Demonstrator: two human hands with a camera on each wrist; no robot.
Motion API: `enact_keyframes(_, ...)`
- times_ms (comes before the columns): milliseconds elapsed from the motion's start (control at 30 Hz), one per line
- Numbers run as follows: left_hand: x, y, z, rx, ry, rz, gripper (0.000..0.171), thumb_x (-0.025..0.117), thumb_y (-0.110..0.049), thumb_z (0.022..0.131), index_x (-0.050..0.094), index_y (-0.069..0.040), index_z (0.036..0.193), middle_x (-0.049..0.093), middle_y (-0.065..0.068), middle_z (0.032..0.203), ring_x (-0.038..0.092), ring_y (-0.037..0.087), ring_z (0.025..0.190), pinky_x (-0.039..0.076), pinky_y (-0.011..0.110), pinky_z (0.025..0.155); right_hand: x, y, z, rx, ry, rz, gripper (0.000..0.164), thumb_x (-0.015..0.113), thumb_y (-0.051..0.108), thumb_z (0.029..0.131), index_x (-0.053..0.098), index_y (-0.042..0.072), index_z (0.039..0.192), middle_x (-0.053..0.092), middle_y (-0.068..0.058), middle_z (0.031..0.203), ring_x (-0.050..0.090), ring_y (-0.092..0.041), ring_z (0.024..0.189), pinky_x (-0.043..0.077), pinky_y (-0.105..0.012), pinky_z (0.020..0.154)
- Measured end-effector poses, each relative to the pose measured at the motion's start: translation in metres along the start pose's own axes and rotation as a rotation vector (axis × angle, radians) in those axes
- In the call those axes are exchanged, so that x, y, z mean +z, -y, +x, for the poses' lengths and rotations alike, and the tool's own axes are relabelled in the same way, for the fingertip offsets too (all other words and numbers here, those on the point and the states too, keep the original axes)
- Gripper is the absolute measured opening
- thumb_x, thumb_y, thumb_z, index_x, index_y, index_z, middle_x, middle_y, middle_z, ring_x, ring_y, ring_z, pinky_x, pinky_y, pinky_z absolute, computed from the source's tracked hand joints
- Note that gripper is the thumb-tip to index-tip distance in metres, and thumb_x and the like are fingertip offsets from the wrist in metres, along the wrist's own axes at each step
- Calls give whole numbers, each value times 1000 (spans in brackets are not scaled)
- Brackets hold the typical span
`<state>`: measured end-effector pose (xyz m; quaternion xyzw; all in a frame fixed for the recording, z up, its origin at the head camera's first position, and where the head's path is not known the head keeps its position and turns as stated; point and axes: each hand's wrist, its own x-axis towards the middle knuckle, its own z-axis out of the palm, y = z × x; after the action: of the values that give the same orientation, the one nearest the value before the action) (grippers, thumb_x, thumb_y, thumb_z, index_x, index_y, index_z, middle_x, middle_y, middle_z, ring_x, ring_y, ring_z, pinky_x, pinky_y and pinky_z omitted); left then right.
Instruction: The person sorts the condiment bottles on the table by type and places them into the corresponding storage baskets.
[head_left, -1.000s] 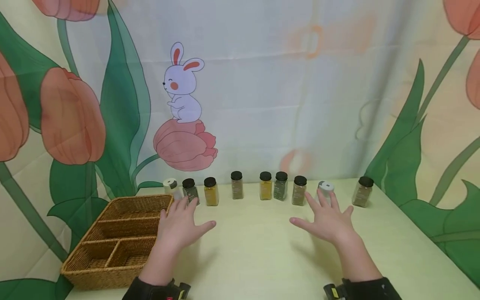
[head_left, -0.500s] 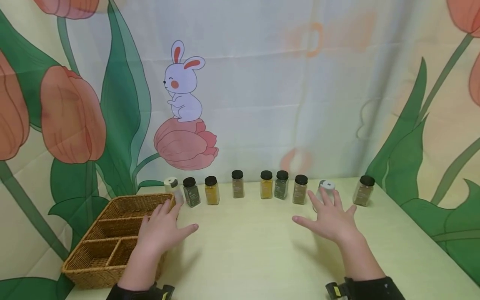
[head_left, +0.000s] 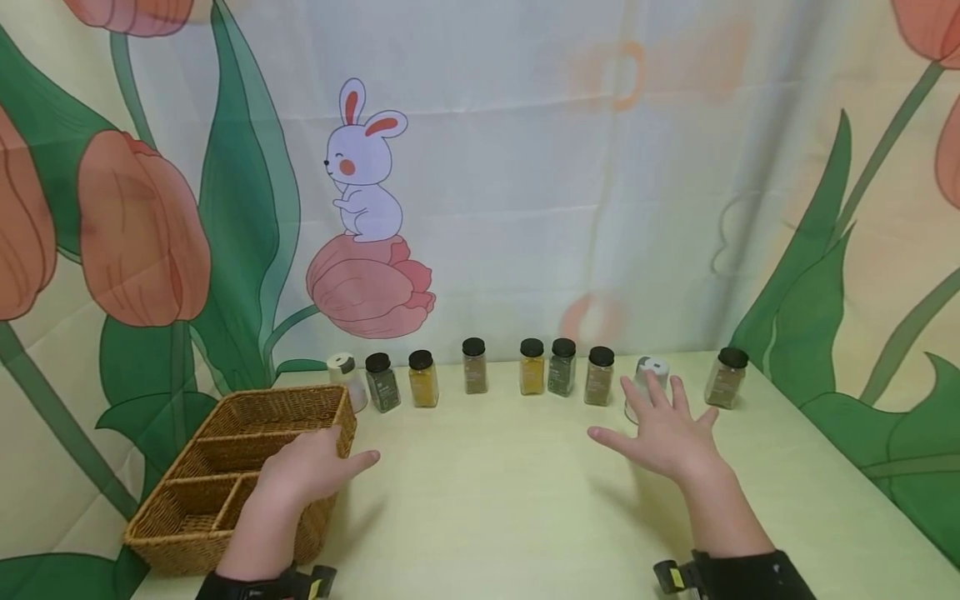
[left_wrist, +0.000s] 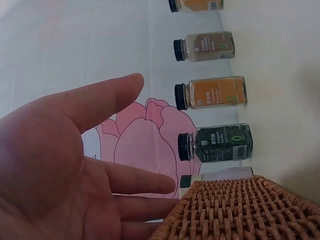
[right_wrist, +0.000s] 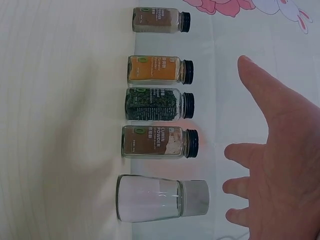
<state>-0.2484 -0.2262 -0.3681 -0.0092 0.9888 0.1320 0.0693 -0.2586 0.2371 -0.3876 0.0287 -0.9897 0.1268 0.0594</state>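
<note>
My left hand (head_left: 303, 471) is above the right side of a wicker basket (head_left: 176, 557) with compartments. Its thumb points away from the other fingers, and in the left wrist view the fingers lie near the basket's rim, partly hidden by it; contact cannot be told. My right hand (head_left: 671, 437) hovers over the table with fingers spread, holding nothing. It partly covers a white-capped glass shaker (right_wrist: 150, 197) with pale contents. Left of that shaker stand a cumin powder jar (right_wrist: 152, 141), a parsley jar (right_wrist: 152, 104) and a turmeric jar (right_wrist: 152, 68).
Toward the left, another cumin jar (head_left: 475, 368), turmeric jar (head_left: 423, 383) and parsley jar (head_left: 383, 386) stand by a white-topped shaker (head_left: 347, 382) behind the basket. A brown spice jar (head_left: 726, 382) stands far right. A printed curtain (head_left: 510, 208) hangs behind the pale table (head_left: 495, 500).
My left hand has moved left and back from beside the basket to above it, its fingers now dipping out of the head view. The right hand has shifted slightly right. The jars stay put.
</note>
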Motion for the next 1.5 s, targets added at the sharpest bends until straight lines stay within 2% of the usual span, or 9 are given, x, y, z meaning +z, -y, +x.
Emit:
enact_keyframes(133, 1, -1, 0, 2, 3, 22, 111, 49, -86, 72, 53, 8, 132, 57, 28, 130, 60, 43, 110, 51, 57, 76, -1, -1, -1, 5, 7, -5, 112, 37, 91, 73, 19, 19, 156, 4, -20, 162, -3, -57, 142, -7, -88, 87)
enact_keyframes(233, 1, -1, -1, 5, 1, 25, 108, 50, -86, 72, 57, 7, 127, 61, 26, 125, 63, 40, 104, 51, 56, 75, -1, -1, -1, 5, 7, -5, 112, 37, 91, 73, 21, 18, 156, 5, -21, 162, -3, -57, 142, -6, -88, 87)
enact_keyframes(467, 3, -2, -2, 37, -7, 18, 103, 52, -82, 74, 57, 6, 128, 62, 24, 126, 62, 41, 107, 51, 57, 78, -1, 0, 0, 10, 20, 4, 112, 38, 91, 72, 25, 16, 155, 5, -22, 162, -3, -58, 142, -8, -88, 86)
enact_keyframes(567, 3, -3, -3, 73, 1, -3, 102, 54, -79, 76, 55, 8, 130, 58, 27, 130, 57, 45, 116, 48, 59, 88, -2, 1, -1, 9, 19, 5, 111, 38, 90, 73, 26, 17, 154, 6, -22, 162, -3, -58, 142, -8, -88, 87)
enact_keyframes(700, 3, -7, -5, 128, 37, -38, 99, 56, -73, 80, 50, 10, 134, 50, 32, 137, 41, 50, 131, 39, 61, 101, -3, 3, -1, 6, 17, 5, 109, 39, 90, 73, 28, 17, 154, 7, -23, 161, -1, -58, 141, -6, -88, 87)
enact_keyframes(833, 3, -11, -8, 160, 60, -64, 96, 57, -69, 82, 50, 10, 135, 49, 32, 138, 33, 50, 137, 37, 60, 104, -3, 2, -1, 13, 26, 0, 110, 38, 90, 73, 29, 17, 154, 7, -23, 161, -1, -59, 141, -6, -88, 87)
enact_keyframes(1200, 13, -26, -12, 212, 62, -77, 88, 61, -68, 80, 60, 9, 125, 33, 38, 146, 48, 46, 128, 45, 56, 97, -3, 2, -2, 19, 43, 4, 111, 38, 91, 72, 29, 16, 153, 9, -23, 161, 0, -59, 141, -6, -88, 87)
enact_keyframes(1500, 23, -44, -14, 215, 104, -144, 97, 63, -69, 78, 50, 7, 136, 25, 32, 154, 43, 40, 135, 40, 53, 106, -5, 3, -3, 12, 41, -1, 110, 39, 90, 72, 32, 15, 152, 11, -24, 160, 1, -59, 140, -4, -88, 87)
